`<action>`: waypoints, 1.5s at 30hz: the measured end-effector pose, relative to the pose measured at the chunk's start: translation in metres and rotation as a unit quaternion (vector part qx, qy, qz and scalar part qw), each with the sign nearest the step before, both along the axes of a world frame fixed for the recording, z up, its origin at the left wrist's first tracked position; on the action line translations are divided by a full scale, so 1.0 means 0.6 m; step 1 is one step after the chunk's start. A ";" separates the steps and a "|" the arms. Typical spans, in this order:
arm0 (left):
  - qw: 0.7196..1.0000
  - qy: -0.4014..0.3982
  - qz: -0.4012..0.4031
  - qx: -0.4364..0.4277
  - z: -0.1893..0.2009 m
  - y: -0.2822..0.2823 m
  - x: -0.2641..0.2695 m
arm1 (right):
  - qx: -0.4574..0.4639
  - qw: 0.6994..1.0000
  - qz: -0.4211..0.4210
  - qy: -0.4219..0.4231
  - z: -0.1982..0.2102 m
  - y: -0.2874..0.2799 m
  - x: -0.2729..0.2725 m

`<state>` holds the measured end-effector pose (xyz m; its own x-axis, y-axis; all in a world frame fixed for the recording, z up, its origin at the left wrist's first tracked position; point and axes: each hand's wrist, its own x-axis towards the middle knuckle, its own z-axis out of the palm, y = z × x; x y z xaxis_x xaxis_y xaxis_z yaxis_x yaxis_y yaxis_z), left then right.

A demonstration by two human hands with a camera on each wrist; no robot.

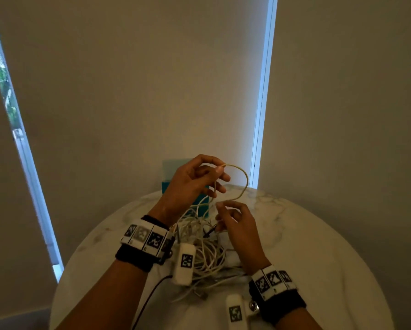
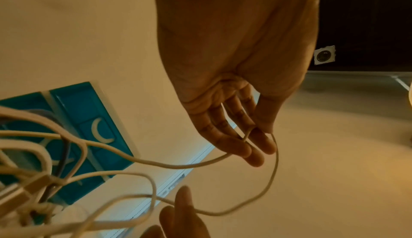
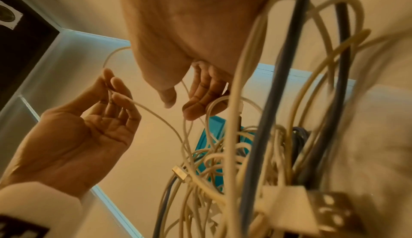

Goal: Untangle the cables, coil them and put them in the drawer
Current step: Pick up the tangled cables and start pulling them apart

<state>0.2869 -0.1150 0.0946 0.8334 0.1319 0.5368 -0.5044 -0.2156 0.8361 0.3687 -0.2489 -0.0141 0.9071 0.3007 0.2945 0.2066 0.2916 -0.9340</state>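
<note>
Between the thumb and forefinger of the left hand, a thin white cable is being pinched, while the other fingers of that hand are hanging loosely spread beneath it. From that pinch the cable is arching away in an open loop and coming down to the right hand, which is sitting lower and nearer the body; its thumb and forefinger are closing on the same strand, and its remaining fingers are curling loosely toward the palm. Below and between both sets of fingers, the strand is running back into a tangle of cables, mostly white with a few grey-blue ones, which is lying in a heap on the round marble table. Part of the tangle is hanging up close to the right palm; whether those fingers are hooking it I cannot tell. A flat metal plug is showing among the strands. Beyond the fingertips, at the far edge of the table, a teal drawer unit with a pale crescent handle is standing against the wall.
</note>
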 end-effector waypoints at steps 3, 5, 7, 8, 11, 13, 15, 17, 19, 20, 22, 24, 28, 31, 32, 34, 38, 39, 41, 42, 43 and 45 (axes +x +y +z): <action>1.000 -0.003 0.009 0.011 -0.003 0.003 0.003 | 0.017 1.000 0.005 0.011 0.002 0.001 0.002; 0.999 0.003 0.036 0.030 -0.015 0.010 0.011 | 0.021 1.000 -0.010 -0.003 0.003 -0.005 0.005; 0.993 0.029 0.069 0.087 -0.036 0.021 0.023 | 0.027 0.999 -0.033 -0.014 0.008 -0.015 0.008; 0.988 0.045 0.075 0.128 -0.049 0.027 0.027 | 0.028 0.998 -0.043 -0.018 0.011 -0.022 0.010; 0.951 0.094 0.067 0.288 -0.082 0.048 0.047 | 0.034 0.998 -0.045 -0.028 0.021 -0.036 0.012; 0.917 0.126 0.068 0.372 -0.092 0.057 0.058 | 0.040 0.998 -0.050 -0.026 0.024 -0.039 0.013; 0.906 0.144 0.100 0.385 -0.093 0.062 0.066 | 0.059 0.995 -0.074 -0.017 0.026 -0.043 0.016; 0.911 0.145 0.147 0.357 -0.087 0.068 0.067 | 0.086 0.990 -0.108 -0.007 0.029 -0.050 0.021; 0.912 0.147 0.189 0.334 -0.079 0.077 0.064 | 0.111 0.985 -0.134 -0.006 0.035 -0.060 0.025; 0.900 0.147 0.217 0.349 -0.076 0.084 0.062 | 0.119 0.983 -0.140 -0.011 0.036 -0.064 0.025; 0.837 0.164 0.287 0.436 -0.071 0.095 0.057 | 0.123 0.983 -0.137 -0.024 0.040 -0.065 0.022; 0.778 0.185 0.306 0.517 -0.066 0.092 0.055 | 0.119 0.985 -0.117 -0.041 0.042 -0.059 0.014; 0.854 0.177 0.167 0.460 -0.054 0.063 0.062 | 0.108 0.989 -0.071 -0.076 0.048 -0.048 0.000; 0.892 0.140 0.108 0.415 -0.048 0.052 0.074 | 0.118 0.989 -0.038 -0.081 0.048 -0.051 0.000; 0.901 0.119 0.114 0.400 -0.046 0.052 0.076 | 0.122 0.990 -0.030 -0.064 0.043 -0.049 0.002; 0.920 0.073 0.154 0.352 -0.039 0.055 0.076 | 0.104 0.995 -0.006 -0.009 0.030 -0.038 0.003; 0.945 0.055 0.163 0.278 -0.031 0.066 0.071 | -0.071 0.995 0.054 -0.040 -0.004 -0.006 -0.006; 0.950 0.063 0.158 0.263 -0.030 0.069 0.070 | -0.082 0.993 0.050 -0.074 -0.008 -0.002 -0.006; 0.953 0.071 0.168 0.241 -0.030 0.076 0.068 | -0.073 0.989 0.035 -0.124 -0.007 -0.002 -0.007; 0.954 0.070 0.183 0.229 -0.031 0.081 0.068 | -0.074 0.986 0.030 -0.144 -0.004 -0.003 -0.007; 0.954 0.065 0.204 0.211 -0.032 0.084 0.069 | -0.080 0.983 0.028 -0.160 -0.003 -0.004 -0.008; 0.959 0.036 0.245 0.138 -0.033 0.090 0.070 | -0.103 0.976 0.033 -0.187 -0.005 -0.005 -0.010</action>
<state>0.3290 -0.0611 0.0750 0.7438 0.3790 0.5506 -0.2288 -0.6297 0.7424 0.3626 -0.2520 -0.0173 0.7240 0.4427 0.5290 0.5323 0.1292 -0.8366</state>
